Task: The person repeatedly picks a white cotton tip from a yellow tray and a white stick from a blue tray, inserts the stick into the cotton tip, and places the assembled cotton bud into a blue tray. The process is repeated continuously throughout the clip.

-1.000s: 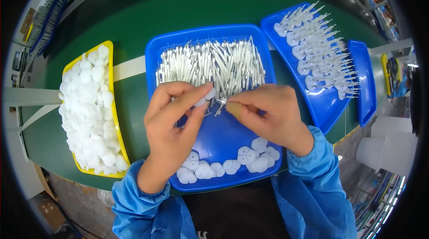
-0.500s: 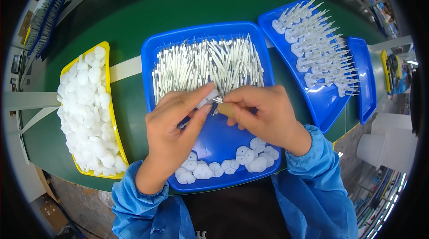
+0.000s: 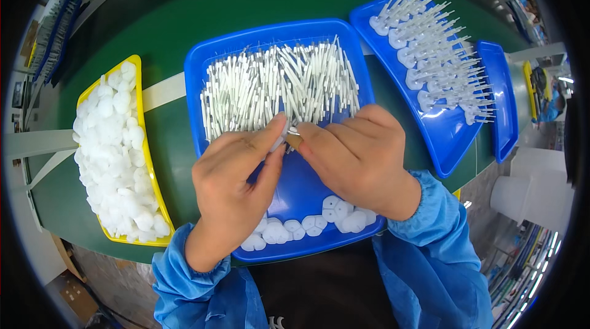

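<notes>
While both hands are brought nearly together over the middle blue tray (image 3: 194,104), a small white plastic piece (image 3: 278,143) is gripped edge-on by the left hand (image 3: 230,172), thumb and index finger closed down on it. By the right hand (image 3: 356,163), a thin rod (image 3: 294,131) with a silvery look is pinched between thumb and forefinger, its tip pointed at the white piece; whether the two are touching cannot be told, fingers in the way. Right fingers otherwise curled. In the tray's far part, white rods (image 3: 276,86) are heaped; along its near edge, lobed white discs (image 3: 295,229) are laid, partly covered by the wrists. At left, a yellow tray (image 3: 151,172) is piled with white pieces (image 3: 114,157). At right, rods stood up on discs (image 3: 430,64) are carried by another blue tray (image 3: 444,155), with a narrower blue tray (image 3: 505,104) placed just beside it. All trays are set on the green desk (image 3: 161,31).
</notes>
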Motion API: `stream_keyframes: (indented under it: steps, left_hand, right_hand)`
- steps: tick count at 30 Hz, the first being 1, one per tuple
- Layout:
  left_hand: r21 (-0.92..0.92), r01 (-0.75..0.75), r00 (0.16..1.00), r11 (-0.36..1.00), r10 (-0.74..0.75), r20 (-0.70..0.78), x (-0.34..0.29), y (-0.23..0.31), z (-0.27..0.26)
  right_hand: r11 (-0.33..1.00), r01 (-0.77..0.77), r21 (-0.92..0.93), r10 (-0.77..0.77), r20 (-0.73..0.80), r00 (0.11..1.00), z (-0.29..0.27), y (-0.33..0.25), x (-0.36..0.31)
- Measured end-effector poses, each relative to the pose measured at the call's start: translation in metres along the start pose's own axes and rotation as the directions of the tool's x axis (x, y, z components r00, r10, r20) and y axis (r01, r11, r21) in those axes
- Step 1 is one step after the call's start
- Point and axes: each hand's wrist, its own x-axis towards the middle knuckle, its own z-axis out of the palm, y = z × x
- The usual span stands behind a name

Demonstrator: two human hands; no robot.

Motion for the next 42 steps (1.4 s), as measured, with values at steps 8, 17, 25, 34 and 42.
stream_keyframes:
  steps: [8,17,25,34,42]
  left_hand:
    - [-0.055,0.121,0.992,0.991,-0.118,0.053,-0.007,0.004,-0.002]
    - [-0.196,0.027,0.992,0.980,-0.050,-0.113,0.000,0.001,-0.004]
    - [-0.007,-0.196,0.976,0.981,0.194,-0.099,0.002,0.001,-0.013]
    - [-0.117,-0.156,0.987,0.981,0.151,-0.056,0.000,-0.001,-0.010]
    - [-0.136,-0.192,0.981,0.972,0.191,-0.021,-0.001,-0.005,-0.008]
  right_hand:
    - [0.984,-0.003,0.177,0.008,-0.026,1.000,0.009,0.009,0.002]
    - [0.883,-0.207,0.421,0.166,0.133,0.977,-0.009,0.014,0.003]
    - [0.974,0.121,0.192,-0.119,-0.022,0.993,-0.011,0.013,-0.004]
    - [0.941,0.003,0.339,-0.014,0.030,0.999,-0.011,0.016,0.000]
    - [0.937,0.020,0.349,-0.032,0.030,0.999,-0.017,0.019,-0.010]
